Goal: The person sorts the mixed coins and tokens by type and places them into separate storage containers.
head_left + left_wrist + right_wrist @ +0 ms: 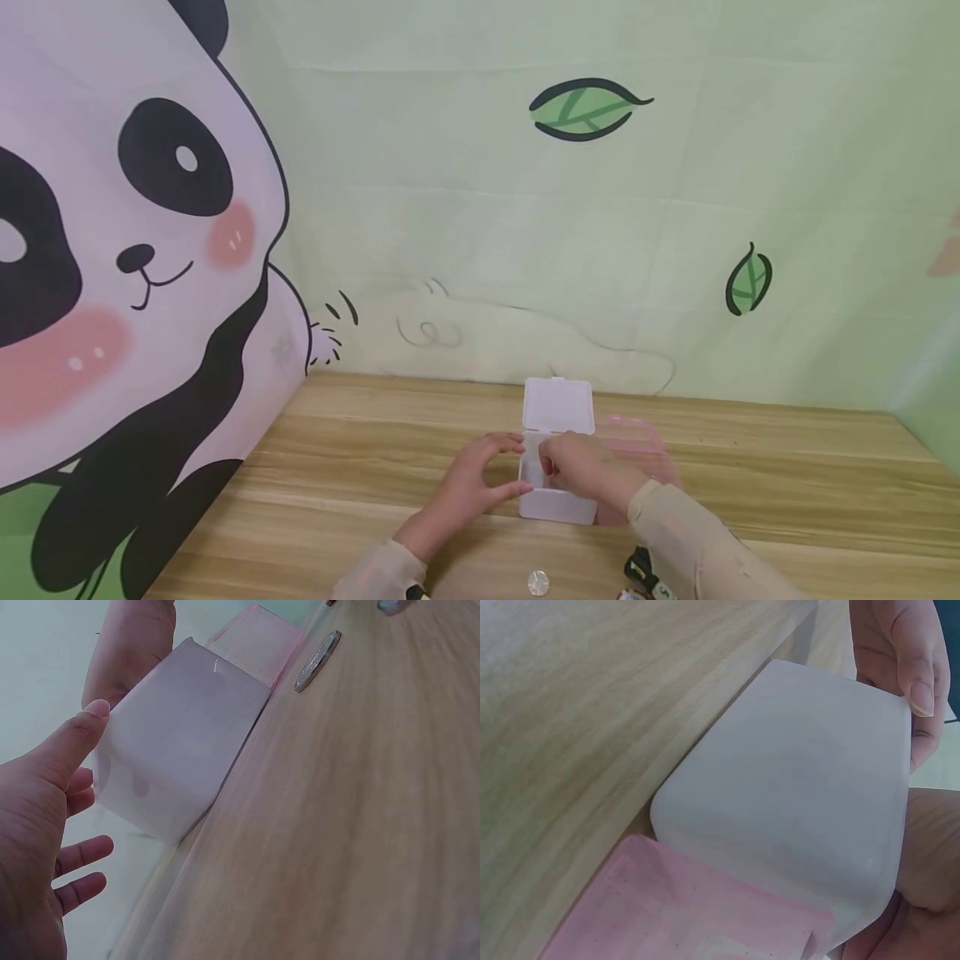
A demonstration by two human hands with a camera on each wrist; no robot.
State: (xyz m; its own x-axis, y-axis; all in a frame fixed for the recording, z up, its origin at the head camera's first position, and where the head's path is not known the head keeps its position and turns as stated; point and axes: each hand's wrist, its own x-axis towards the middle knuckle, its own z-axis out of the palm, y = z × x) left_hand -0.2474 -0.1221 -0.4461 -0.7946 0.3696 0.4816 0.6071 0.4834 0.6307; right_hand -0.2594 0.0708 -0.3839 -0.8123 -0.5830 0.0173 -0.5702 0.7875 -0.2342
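A white plastic box [557,505] stands on the wooden table, its lid [558,406] flipped up at the back. My left hand [470,483] grips the box at its left side, thumb at the front corner and fingers toward the back; in the left wrist view the lower fingers [82,855] spread free of the wall. The right hand [581,467] reaches down into the box from the right with bent fingers. Its fingertips are hidden by the box walls in both wrist views, so I cannot tell whether they hold anything.
A clear pink box [645,446] stands against the right side of the white one. On the table in front lies a silver coin [538,582]. Beside the right sleeve is a black object [639,568]. A panda-print cloth [465,208] hangs behind the table.
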